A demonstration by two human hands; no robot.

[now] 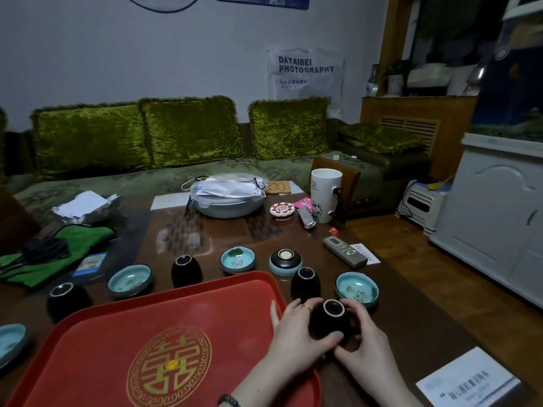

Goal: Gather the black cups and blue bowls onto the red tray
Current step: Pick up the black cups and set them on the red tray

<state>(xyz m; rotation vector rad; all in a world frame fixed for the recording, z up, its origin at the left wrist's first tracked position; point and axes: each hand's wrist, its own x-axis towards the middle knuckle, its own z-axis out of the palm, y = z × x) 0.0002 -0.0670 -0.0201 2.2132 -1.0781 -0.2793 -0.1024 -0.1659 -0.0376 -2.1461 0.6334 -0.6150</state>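
Note:
A red tray (176,318) with a gold emblem lies on the dark table in front of me. Just right of its edge, my left hand (293,333) and my right hand (364,342) both wrap around one black cup (330,318), which stands on the table. Other black cups stand at the right (305,284), behind the tray (186,270) and at the left (67,299). Blue bowls sit at the right (357,289), behind the tray (237,259), left of that (129,280), and at the far left edge (11,342). An upside-down bowl (285,262) stands beyond.
Farther back on the table are a remote control (345,252), a white mug (326,195), a lidded metal basin (227,195) and a small round tin (282,210). A green cloth (58,254) lies at the left, a white booklet (467,380) at the near right. A green sofa stands behind.

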